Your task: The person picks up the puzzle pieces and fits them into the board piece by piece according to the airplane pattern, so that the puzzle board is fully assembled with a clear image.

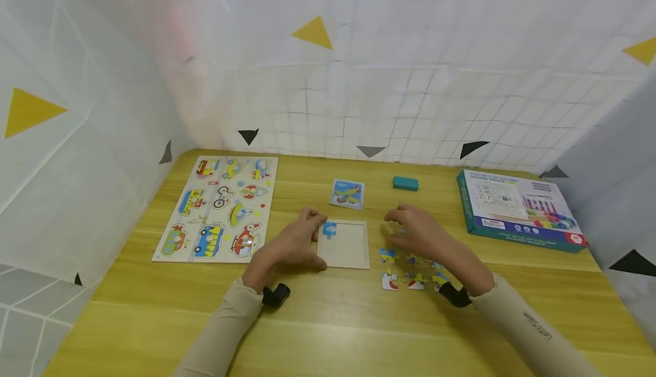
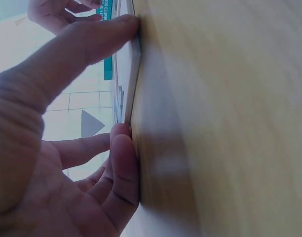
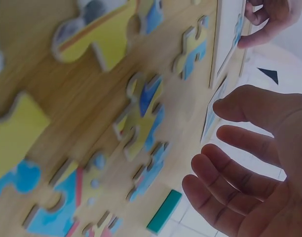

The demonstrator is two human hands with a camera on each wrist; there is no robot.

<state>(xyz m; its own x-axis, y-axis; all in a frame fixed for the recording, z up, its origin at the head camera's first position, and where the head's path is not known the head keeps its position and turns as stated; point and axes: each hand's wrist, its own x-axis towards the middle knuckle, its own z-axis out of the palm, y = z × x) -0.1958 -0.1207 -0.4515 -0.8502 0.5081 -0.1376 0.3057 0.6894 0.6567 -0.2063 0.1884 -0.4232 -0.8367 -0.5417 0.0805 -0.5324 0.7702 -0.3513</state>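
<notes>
A square wooden puzzle tray (image 1: 351,251) lies mid-table with one blue jigsaw piece (image 1: 329,229) in its upper left corner. My left hand (image 1: 294,244) holds the tray along its left side, thumb at the near corner and fingertips at the far corner. Right of the tray, my right hand (image 1: 422,233) hovers over loose jigsaw pieces (image 1: 388,255), partly covering them. In the right wrist view its fingers are loosely bent and hold nothing, apart from the scattered pieces (image 3: 143,116). Behind the tray lies a picture card (image 1: 347,194) with a yellow plane.
A wooden vehicle puzzle board (image 1: 217,209) lies at the left. At the back stands a small teal block (image 1: 405,183). A teal-edged box (image 1: 520,209) occupies the right side. White sheeting with triangles (image 1: 314,32) encloses the table's back and sides.
</notes>
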